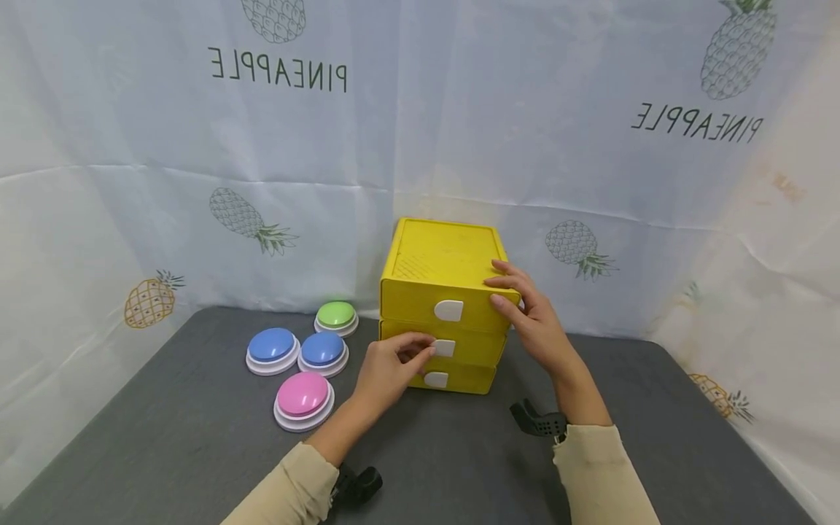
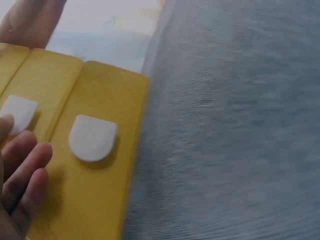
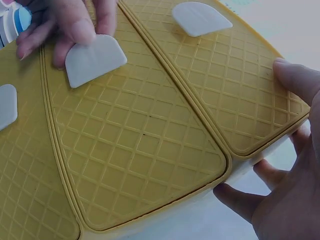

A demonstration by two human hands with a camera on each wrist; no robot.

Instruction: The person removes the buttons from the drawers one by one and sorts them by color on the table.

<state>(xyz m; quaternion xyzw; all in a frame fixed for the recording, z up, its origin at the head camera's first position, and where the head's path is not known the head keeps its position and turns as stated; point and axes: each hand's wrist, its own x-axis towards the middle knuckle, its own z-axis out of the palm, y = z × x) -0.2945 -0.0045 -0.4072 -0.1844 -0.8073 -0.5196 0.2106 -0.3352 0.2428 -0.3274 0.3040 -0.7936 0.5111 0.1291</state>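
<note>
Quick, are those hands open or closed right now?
Left hand: closed, pinching the white middle handle.
Right hand: holding the yellow drawer unit by its corner.

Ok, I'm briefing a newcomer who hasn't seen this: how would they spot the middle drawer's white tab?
On the dark table stands a yellow drawer unit, right of the round buttons. Its front has three drawers stacked vertically, and the white tab is on the middle one. Unlike the upper tab and lower tab, it is pinched in the left grip.
</note>
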